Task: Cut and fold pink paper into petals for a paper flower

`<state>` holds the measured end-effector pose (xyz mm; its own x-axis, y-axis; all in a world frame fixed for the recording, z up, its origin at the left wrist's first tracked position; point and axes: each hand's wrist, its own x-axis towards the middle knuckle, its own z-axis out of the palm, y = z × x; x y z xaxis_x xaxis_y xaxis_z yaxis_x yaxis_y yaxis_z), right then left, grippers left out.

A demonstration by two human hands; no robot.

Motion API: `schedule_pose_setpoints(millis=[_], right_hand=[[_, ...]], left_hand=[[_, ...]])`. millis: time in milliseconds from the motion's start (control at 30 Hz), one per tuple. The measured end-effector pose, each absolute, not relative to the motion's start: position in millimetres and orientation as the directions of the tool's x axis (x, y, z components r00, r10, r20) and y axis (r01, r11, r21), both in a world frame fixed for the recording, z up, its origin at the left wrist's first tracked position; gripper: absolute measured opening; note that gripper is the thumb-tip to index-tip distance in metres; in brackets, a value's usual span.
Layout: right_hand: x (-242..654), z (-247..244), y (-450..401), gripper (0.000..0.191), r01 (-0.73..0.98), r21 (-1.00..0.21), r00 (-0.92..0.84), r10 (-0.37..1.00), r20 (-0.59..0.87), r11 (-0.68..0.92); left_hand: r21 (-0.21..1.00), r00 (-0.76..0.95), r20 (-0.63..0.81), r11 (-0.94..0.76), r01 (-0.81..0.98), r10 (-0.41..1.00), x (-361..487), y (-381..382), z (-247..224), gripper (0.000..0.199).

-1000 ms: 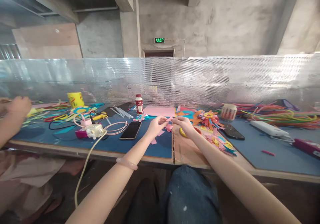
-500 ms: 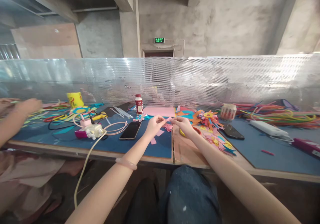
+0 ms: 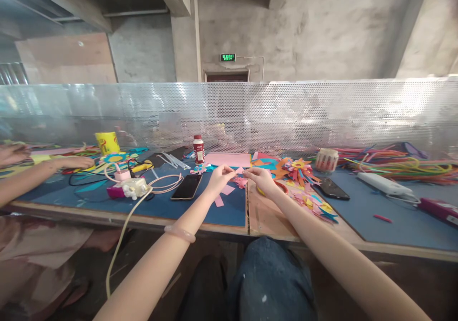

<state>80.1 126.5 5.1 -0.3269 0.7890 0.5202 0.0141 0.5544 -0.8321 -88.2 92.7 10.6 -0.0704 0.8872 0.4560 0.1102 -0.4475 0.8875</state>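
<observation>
A small piece of pink paper [image 3: 239,170] is pinched between the fingertips of my left hand [image 3: 219,179] and my right hand [image 3: 263,179], above the table. Both hands are closed, thumb against fingers. Just below them lie crumpled pink paper bits [image 3: 240,182] and cut pink paper strips [image 3: 219,201]. A larger pink sheet [image 3: 228,160] is spread behind my hands. Under my right wrist, a yellow and red ring [image 3: 282,187] is partly covered. Multicoloured paper flowers [image 3: 299,169] lie right of my right hand, with more folded paper pieces [image 3: 315,204] in front.
Left of my hands are a black phone [image 3: 186,187], a red-capped bottle [image 3: 198,149] and a power strip with cables [image 3: 134,188]. To the right stand a jar [image 3: 326,161], another phone [image 3: 333,188] and bundled coloured strips [image 3: 411,166]. A co-worker's hand [image 3: 77,162] reaches in from the left.
My hands stay nearly in place, fingers shifting slightly on the pink paper. At the left, one of the co-worker's hands has moved right and down toward the table.
</observation>
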Motion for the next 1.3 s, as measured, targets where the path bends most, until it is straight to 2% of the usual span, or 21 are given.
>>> schedule_pose_setpoints(millis=[133,433,667,733,767,833,900,933,1000,1133,1300], right_hand=[[80,8,124,0.026,0.049,-0.828,-0.324,0.793,0.517,0.559],[76,7,122,0.024,-0.017,-0.818,-0.366,0.757,0.541,0.576],[75,11,119,0.019,0.168,-0.784,-0.278,0.791,0.545,0.598],[76,14,116,0.020,0.255,-0.714,-0.282,0.756,0.591,0.652],[77,15,114,0.022,0.322,-0.637,-0.280,0.713,0.643,0.700],[79,18,110,0.024,0.484,-0.398,-0.285,0.570,0.770,0.779],[81,19,108,0.026,0.621,-0.146,-0.318,0.418,0.851,0.770],[82,19,107,0.027,0.664,-0.055,-0.342,0.369,0.864,0.745],[81,17,107,0.027,0.707,0.054,-0.386,0.322,0.865,0.705],[74,12,107,0.021,0.729,0.130,-0.413,0.280,0.867,0.672],[70,11,101,0.019,0.754,0.079,-0.331,0.273,0.903,0.652]], left_hand=[[0.922,-0.031,0.387,-0.387,0.023,0.921,-85,90,13,0.023],[0.894,0.108,0.410,-0.423,0.149,0.906,-86,88,13,0.020],[0.899,0.139,0.382,-0.402,0.175,0.914,-83,86,14,0.018],[0.913,0.117,0.373,-0.386,0.131,0.921,-84,87,15,0.019],[0.923,0.097,0.368,-0.376,0.088,0.925,-84,87,15,0.019],[0.937,0.051,0.350,-0.349,-0.031,0.935,-85,87,15,0.018],[0.934,0.029,0.333,-0.325,-0.149,0.943,-85,87,16,0.018],[0.929,0.035,0.328,-0.316,-0.190,0.944,-85,87,16,0.018],[0.923,0.067,0.331,-0.308,-0.233,0.941,-84,86,16,0.020],[0.908,0.080,0.353,-0.321,-0.269,0.932,-82,85,15,0.024],[0.910,0.123,0.371,-0.334,-0.246,0.920,-81,86,15,0.023]])
